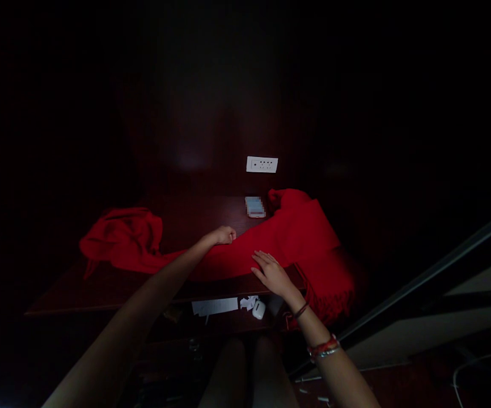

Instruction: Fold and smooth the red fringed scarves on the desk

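Observation:
A long red scarf [245, 249] stretches across the dark wooden desk [211, 211], bunched at its left end and spread wider on the right, where a fringe hangs over the front edge. At the scarf's far edge, my left hand [225, 234] is closed, its curled fingers gripping the cloth. My right hand [272, 273] lies flat on the near side of the scarf with fingers apart. Just beyond the cloth sits a phone [255, 207] with a blurred screen.
Below the desktop, an open compartment holds white paper [215, 306], a crumpled tissue [248, 302] and a white earbud case [258, 309]. A white socket panel [262, 164] is on the back panel. To the right runs a slanted dark edge [432, 273]. The surroundings are very dark.

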`<state>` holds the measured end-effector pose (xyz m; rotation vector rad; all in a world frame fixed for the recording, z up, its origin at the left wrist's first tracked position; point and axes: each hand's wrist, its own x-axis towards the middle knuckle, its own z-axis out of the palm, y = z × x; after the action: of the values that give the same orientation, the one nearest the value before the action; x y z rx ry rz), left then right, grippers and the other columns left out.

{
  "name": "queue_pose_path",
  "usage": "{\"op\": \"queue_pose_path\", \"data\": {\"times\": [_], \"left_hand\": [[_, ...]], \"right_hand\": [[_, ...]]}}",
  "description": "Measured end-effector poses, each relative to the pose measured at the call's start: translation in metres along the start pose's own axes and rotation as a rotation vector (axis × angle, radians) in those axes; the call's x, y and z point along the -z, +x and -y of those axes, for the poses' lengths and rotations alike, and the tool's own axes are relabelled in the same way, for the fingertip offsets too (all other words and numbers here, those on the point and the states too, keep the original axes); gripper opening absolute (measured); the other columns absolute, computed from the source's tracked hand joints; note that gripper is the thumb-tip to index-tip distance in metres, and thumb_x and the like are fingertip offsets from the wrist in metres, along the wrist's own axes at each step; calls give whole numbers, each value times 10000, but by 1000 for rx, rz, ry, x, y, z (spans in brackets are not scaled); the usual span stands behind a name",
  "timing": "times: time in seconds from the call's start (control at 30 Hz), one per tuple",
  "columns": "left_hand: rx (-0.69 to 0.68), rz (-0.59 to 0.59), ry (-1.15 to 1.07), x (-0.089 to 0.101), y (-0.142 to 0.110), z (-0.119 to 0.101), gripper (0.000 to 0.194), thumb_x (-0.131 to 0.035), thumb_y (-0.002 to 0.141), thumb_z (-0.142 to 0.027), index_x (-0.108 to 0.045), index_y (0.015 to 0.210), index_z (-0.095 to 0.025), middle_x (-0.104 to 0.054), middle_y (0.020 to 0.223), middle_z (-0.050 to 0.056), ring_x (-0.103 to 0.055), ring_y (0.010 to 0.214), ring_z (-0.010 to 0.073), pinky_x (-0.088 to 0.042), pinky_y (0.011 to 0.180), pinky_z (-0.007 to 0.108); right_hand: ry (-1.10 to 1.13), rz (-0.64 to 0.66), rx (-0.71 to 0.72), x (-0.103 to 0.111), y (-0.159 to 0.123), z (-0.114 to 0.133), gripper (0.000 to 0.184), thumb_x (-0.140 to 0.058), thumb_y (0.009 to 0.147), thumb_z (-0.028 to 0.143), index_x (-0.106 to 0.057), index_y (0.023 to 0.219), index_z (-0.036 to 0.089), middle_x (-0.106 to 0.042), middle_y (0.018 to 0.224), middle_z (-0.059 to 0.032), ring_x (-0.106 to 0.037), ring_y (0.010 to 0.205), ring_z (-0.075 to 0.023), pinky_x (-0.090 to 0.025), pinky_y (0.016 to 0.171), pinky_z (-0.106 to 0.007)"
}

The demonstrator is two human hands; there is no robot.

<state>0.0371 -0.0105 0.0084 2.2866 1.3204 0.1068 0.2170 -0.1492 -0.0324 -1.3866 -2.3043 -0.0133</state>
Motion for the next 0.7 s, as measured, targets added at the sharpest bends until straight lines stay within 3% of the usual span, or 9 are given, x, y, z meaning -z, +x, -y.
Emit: {"op": "queue_pose_path", "data": {"times": [0.17,0.33,0.57,0.7], "left_hand": [[15,-59,126,-2,1,3,177,-436,619,-57,-575,620,-167,-606,688,6,-524,678,112,-350,600,179],[53,-145,171,12,8,20,177,-409,671,-87,-560,745,-142,-602,800,69,-535,714,132,-355,616,199],[20,-81,87,12,23,28,163,-440,688,-182,-552,801,-150,-605,733,12,-527,624,95,-358,528,160],[-35,-32,46,6,26,24,144,-518,614,-170,-576,745,-168,-599,687,-22,-526,619,89,-354,522,147]], "right_hand": [[9,4,-10,0,0,0,415,-349,811,345,-466,1135,116,-463,1177,-103,-375,1113,-177,-270,956,-339],[23,-3,-9,-2,0,-1,407,-353,809,338,-470,1131,118,-469,1171,-103,-381,1108,-174,-268,957,-342],[38,-17,-21,-1,0,0,397,-359,806,333,-474,1126,128,-465,1175,-101,-377,1111,-171,-269,954,-342],[47,-14,-36,1,-1,1,392,-357,807,327,-475,1125,131,-464,1175,-103,-371,1117,-173,-267,955,-348]]}}
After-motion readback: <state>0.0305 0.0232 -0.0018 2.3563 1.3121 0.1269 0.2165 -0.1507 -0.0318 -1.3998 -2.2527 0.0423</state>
